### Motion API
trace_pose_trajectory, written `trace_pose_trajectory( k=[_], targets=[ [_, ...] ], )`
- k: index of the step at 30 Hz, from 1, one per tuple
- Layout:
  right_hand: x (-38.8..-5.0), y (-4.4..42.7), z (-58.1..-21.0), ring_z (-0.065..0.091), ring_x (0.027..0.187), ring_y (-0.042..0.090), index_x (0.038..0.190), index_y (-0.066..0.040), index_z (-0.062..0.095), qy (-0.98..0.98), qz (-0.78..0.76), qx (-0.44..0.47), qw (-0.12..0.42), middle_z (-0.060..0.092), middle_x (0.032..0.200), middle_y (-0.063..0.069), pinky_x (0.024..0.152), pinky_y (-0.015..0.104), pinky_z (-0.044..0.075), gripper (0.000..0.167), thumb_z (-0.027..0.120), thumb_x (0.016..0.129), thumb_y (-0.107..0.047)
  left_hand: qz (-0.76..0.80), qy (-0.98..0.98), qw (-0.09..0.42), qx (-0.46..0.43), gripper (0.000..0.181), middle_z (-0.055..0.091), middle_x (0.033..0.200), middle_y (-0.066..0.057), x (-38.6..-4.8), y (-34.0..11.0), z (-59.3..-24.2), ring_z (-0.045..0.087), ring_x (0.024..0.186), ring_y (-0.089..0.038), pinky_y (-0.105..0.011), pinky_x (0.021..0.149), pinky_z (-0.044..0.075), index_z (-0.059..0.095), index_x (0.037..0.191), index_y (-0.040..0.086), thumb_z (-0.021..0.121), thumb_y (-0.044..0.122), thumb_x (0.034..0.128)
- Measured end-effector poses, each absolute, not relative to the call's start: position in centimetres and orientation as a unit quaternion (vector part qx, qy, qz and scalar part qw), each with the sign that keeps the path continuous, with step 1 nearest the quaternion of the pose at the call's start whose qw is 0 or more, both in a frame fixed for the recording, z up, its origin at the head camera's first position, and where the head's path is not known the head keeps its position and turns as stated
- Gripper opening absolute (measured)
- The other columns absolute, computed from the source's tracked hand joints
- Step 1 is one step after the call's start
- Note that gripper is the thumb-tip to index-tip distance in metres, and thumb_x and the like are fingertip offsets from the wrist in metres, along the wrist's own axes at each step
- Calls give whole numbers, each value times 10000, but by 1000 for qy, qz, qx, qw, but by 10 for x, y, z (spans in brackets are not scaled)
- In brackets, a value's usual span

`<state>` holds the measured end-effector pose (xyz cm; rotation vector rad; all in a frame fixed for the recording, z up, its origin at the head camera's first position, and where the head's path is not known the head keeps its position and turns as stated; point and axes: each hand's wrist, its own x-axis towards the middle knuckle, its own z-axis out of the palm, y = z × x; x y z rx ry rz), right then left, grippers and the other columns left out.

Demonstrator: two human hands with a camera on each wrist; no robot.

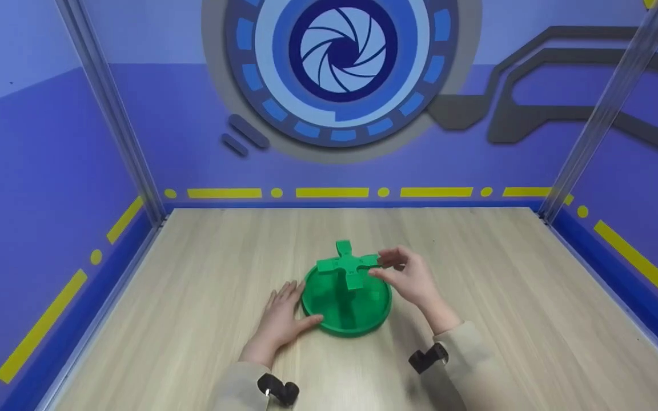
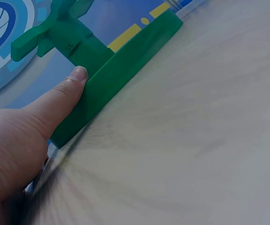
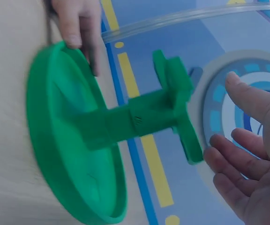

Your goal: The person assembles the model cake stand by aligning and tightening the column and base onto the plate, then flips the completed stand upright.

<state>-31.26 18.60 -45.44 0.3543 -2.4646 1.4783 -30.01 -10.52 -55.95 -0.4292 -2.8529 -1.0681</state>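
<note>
A green round tray with a raised rim lies on the table. From its middle rises a green post, topped by a green cross-shaped piece with flared arms. The post bears small dark marks. My left hand rests at the tray's left side, fingers spread nearly straight and the thumb touching the rim. My right hand hovers beside the right arm of the cross. In the right wrist view its loosely bent fingers stand apart from the cross and hold nothing.
The light wooden table is bounded by blue printed panels at the back and both sides. Metal posts stand at the two far corners. A black wrist camera sits on each sleeve.
</note>
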Motion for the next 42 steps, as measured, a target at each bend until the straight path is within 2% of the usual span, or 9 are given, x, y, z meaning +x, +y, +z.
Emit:
trace_pose_trajectory(
  k=[3,7,16,22,31,38,42],
  targets=[
    [-321,191,-454,679,1125,320,1185,-24,709,-841,511,124,125,740,1176,155,1113,565,504,362,837,859,-119,-348,-926,33,-139,968,361,1634,-255,-300,-105,-559,264,1561,-434,-610,1306,130,375,1584,31,744,581,878],
    [-333,197,-457,644,1241,358,1271,-18,685,-842,511,139,105,699,1294,195,1152,567,471,411,806,892,-120,-349,-926,32,-137,968,362,1632,-258,-299,-105,-559,265,1561,-433,-609,1307,129,378,1582,26,750,573,876],
    [-352,210,-475,582,1359,372,1426,-18,587,-833,525,177,8,633,1427,183,1159,547,471,493,717,975,-170,-348,-926,32,-139,971,358,1633,-261,-298,-105,-559,265,1560,-437,-606,1308,133,379,1579,18,743,581,877],
    [-357,212,-482,583,1358,377,1444,-19,572,-811,548,204,-33,620,1441,197,1158,528,476,464,663,1009,-152,-354,-925,31,-137,961,356,1635,-259,-298,-104,-558,263,1563,-426,-597,1312,126,387,1574,15,755,563,876],
    [-357,216,-485,642,1286,340,1400,-44,627,-815,545,192,-39,666,1383,182,1130,497,509,429,687,995,-172,-352,-926,33,-135,962,359,1635,-256,-299,-104,-558,265,1564,-423,-594,1313,131,388,1576,20,753,569,875],
    [-352,218,-483,680,1227,302,1362,-21,649,-818,542,188,-49,682,1354,181,1063,405,570,431,725,970,-182,-352,-926,34,-137,963,358,1634,-258,-299,-104,-558,264,1562,-430,-599,1310,131,382,1578,18,751,566,877],
    [-350,217,-482,686,1219,280,1353,-43,663,-819,538,191,-60,684,1355,169,1019,325,587,425,738,959,-183,-354,-925,32,-136,964,355,1636,-257,-299,-104,-557,259,1564,-429,-598,1312,126,379,1579,19,752,565,877]
  ],
)
